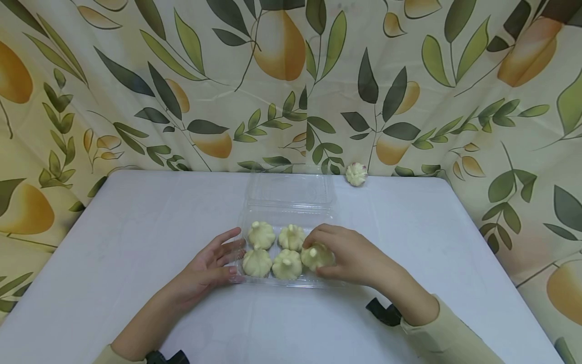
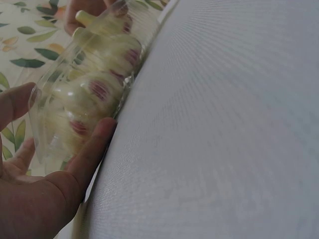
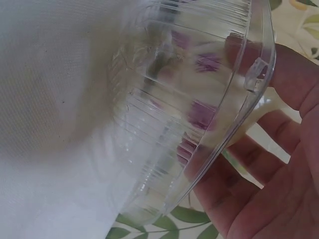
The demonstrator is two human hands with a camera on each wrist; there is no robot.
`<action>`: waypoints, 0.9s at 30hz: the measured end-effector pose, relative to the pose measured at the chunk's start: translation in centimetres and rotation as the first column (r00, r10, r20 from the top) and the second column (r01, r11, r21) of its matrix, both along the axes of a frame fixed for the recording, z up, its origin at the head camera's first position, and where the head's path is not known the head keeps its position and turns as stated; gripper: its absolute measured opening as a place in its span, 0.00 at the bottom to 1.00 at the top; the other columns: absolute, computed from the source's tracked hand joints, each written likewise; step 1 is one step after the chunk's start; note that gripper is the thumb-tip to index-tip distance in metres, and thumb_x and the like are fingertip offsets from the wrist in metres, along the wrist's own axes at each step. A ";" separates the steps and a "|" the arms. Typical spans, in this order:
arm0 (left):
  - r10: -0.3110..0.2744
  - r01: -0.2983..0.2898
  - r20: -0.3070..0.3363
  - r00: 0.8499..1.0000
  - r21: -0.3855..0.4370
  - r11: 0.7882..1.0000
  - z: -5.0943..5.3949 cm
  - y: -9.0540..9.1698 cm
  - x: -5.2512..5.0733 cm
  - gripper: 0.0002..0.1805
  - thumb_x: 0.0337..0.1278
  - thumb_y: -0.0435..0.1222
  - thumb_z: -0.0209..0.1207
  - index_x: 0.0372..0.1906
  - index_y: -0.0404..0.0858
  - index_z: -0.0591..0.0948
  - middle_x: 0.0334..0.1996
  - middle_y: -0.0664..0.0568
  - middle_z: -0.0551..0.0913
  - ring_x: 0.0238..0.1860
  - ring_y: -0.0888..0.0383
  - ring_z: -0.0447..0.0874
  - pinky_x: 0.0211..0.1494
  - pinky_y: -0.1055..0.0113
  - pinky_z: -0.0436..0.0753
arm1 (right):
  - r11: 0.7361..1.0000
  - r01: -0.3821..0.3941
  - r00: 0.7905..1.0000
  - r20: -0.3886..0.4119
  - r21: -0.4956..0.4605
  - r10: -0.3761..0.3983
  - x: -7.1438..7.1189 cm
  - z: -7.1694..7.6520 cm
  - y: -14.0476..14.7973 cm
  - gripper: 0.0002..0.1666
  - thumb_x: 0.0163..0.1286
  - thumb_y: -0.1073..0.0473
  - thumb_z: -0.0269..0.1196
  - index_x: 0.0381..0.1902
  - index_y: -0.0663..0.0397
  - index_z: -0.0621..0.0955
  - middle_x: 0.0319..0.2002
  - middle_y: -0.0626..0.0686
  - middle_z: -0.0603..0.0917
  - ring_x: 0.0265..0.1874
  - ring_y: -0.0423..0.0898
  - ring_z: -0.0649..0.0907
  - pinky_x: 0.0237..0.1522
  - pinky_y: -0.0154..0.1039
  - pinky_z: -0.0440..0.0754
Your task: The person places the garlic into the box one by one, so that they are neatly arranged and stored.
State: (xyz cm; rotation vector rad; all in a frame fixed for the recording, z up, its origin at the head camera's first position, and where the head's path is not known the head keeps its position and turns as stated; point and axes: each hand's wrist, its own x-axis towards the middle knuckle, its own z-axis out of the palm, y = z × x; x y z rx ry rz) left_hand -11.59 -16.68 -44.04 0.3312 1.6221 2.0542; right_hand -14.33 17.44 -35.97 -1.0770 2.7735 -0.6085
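A clear plastic box [image 1: 291,284] with its lid folded back holds several pale garlic bulbs [image 1: 287,264] in two rows. The right hand [image 1: 347,255] curls its fingers and thumb around a bulb [image 1: 318,256] at the box's right end. At the left end, the left hand [image 1: 206,268] rests its spread fingers and thumb against the wall. In the left wrist view, the left hand [image 2: 50,184] touches the clear box, and purple marks show on the bulbs [image 2: 94,92]. The right wrist view shows the right hand [image 3: 269,164] reaching over the box wall [image 3: 239,114].
One more garlic bulb [image 1: 356,174], with purplish tinges, lies at the table's back edge, right of the open lid [image 1: 291,189]. A white cloth covers the table [image 1: 150,222]. Behind it hangs a curtain [image 1: 282,121] printed with leaves and fruit.
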 end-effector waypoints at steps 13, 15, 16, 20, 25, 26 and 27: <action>-0.004 0.004 -0.005 1.000 0.002 1.000 -0.1 0.0 0.0 0.45 0.64 0.26 0.57 0.80 0.47 0.49 0.78 0.38 0.49 0.76 0.40 0.52 0.59 0.50 0.81 | 0.998 -0.037 0.999 -0.027 0.055 0.038 -0.4 -1.0 -0.2 0.17 0.52 0.59 0.74 0.40 0.39 0.83 0.43 0.37 0.82 0.37 0.38 0.79 0.41 0.40 0.81; -0.004 0.004 -0.005 1.000 0.000 1.000 -0.1 0.0 0.0 0.45 0.64 0.26 0.57 0.80 0.47 0.49 0.78 0.38 0.49 0.76 0.40 0.52 0.59 0.50 0.81 | 0.998 -0.037 0.999 -0.026 0.054 0.039 -0.4 -1.1 -0.3 0.16 0.53 0.59 0.74 0.40 0.39 0.83 0.43 0.37 0.82 0.37 0.38 0.79 0.41 0.40 0.81; -0.004 0.004 -0.006 1.000 -0.001 1.000 -0.1 0.0 0.0 0.45 0.64 0.26 0.57 0.80 0.47 0.48 0.78 0.38 0.49 0.76 0.40 0.53 0.59 0.50 0.81 | 0.998 -0.039 0.999 -0.026 0.054 0.041 -0.4 -1.1 -0.3 0.16 0.53 0.59 0.73 0.40 0.39 0.83 0.43 0.38 0.82 0.37 0.38 0.80 0.41 0.40 0.81; -0.002 0.002 -0.004 1.000 -0.004 1.000 0.0 0.0 0.0 0.46 0.64 0.25 0.57 0.80 0.47 0.48 0.78 0.38 0.49 0.76 0.40 0.53 0.59 0.50 0.81 | 0.997 -0.050 0.998 -0.026 0.052 0.051 -0.5 -1.0 -0.2 0.16 0.53 0.61 0.72 0.40 0.40 0.83 0.42 0.37 0.83 0.40 0.38 0.81 0.44 0.42 0.82; 0.002 -0.002 0.001 1.000 -0.002 1.000 0.1 0.1 0.0 0.46 0.64 0.25 0.57 0.80 0.47 0.49 0.78 0.38 0.49 0.76 0.39 0.52 0.59 0.50 0.81 | 0.996 -0.063 0.998 -0.022 0.057 0.064 -0.5 -0.8 -0.2 0.17 0.54 0.63 0.71 0.41 0.41 0.83 0.43 0.39 0.85 0.42 0.39 0.83 0.47 0.43 0.82; 0.002 -0.002 0.002 1.000 -0.002 1.000 0.1 0.1 0.1 0.46 0.64 0.25 0.57 0.80 0.47 0.49 0.78 0.38 0.49 0.76 0.39 0.53 0.59 0.50 0.81 | 0.996 -0.063 0.998 -0.014 0.058 0.064 -0.5 -0.8 -0.2 0.18 0.54 0.63 0.71 0.43 0.42 0.84 0.44 0.39 0.85 0.44 0.40 0.83 0.48 0.43 0.82; 0.003 -0.003 0.003 1.000 -0.002 1.000 0.1 0.1 0.1 0.46 0.64 0.25 0.57 0.80 0.47 0.49 0.78 0.38 0.49 0.76 0.40 0.53 0.59 0.50 0.81 | 0.997 -0.062 0.998 -0.003 0.055 0.062 -0.5 -0.7 -0.2 0.19 0.54 0.63 0.71 0.44 0.43 0.84 0.46 0.40 0.85 0.45 0.41 0.83 0.49 0.44 0.82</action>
